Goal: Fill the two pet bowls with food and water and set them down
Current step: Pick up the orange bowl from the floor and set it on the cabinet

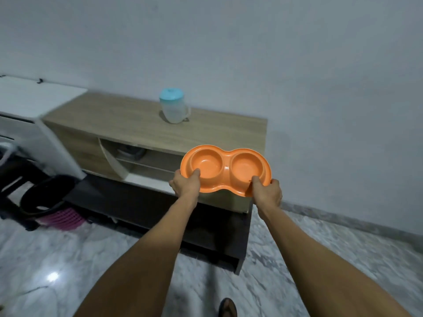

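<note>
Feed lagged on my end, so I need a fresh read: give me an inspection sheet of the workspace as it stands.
Surface: wooden cabinet top, bare except for one jug.
Job's things: orange double pet bowl, both wells empty, held level in the air in front of the cabinet; lidded translucent jug with blue lid, upright near the wall, contents unclear.
Clutter: dark chair and pink basket on the floor at left; a pot-like item on the cabinet's open shelf, blurred.
Grips: left hand on the bowl's left near rim, thumb inside the well; right hand on the right near rim.
Cables: nothing seen.
Surroundings: plain wall, marble floor, white unit at left.
</note>
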The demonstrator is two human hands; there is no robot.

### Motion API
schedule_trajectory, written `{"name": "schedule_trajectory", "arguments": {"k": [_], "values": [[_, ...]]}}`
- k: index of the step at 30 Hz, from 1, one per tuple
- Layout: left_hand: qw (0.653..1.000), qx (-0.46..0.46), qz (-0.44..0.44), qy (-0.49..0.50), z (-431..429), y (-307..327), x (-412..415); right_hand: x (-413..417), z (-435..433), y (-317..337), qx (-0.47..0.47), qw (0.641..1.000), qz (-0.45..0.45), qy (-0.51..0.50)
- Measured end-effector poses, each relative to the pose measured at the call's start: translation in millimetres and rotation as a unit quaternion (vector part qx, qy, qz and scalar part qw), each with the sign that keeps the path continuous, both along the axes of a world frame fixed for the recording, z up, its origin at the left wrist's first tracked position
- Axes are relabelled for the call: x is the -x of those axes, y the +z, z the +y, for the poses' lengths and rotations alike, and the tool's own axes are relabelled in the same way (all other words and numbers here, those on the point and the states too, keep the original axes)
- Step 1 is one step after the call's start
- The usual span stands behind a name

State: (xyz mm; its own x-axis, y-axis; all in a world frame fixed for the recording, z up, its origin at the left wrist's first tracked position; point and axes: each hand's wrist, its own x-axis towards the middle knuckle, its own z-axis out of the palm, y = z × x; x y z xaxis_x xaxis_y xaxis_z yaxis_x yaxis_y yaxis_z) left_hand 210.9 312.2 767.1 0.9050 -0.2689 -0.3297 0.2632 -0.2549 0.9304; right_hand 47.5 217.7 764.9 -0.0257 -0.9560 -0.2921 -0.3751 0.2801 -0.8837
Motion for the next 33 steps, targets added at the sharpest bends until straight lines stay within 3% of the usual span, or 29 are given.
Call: {"name": "schedule_trajectory", "arguments": {"k": [9, 22, 33], "values": [[0.999, -0.017, -0.007, 0.051, 21.6, -1.2, -169.7, -176.2, 3.9, -0.7, 0.007, 0.998, -0.038, 0.039], [0.997, -0.036, 0.006, 0.075, 13.1, -15.4, -397.5, -408.3, -16.5, -10.4, -0.028, 0.995, 0.021, 0.092], [0.993, -0.105, -0.001, -0.047, -32.8, -38.8, -567.1, -562.7, -39.3, -37.5, -0.048, 0.997, 0.054, -0.006]]}}
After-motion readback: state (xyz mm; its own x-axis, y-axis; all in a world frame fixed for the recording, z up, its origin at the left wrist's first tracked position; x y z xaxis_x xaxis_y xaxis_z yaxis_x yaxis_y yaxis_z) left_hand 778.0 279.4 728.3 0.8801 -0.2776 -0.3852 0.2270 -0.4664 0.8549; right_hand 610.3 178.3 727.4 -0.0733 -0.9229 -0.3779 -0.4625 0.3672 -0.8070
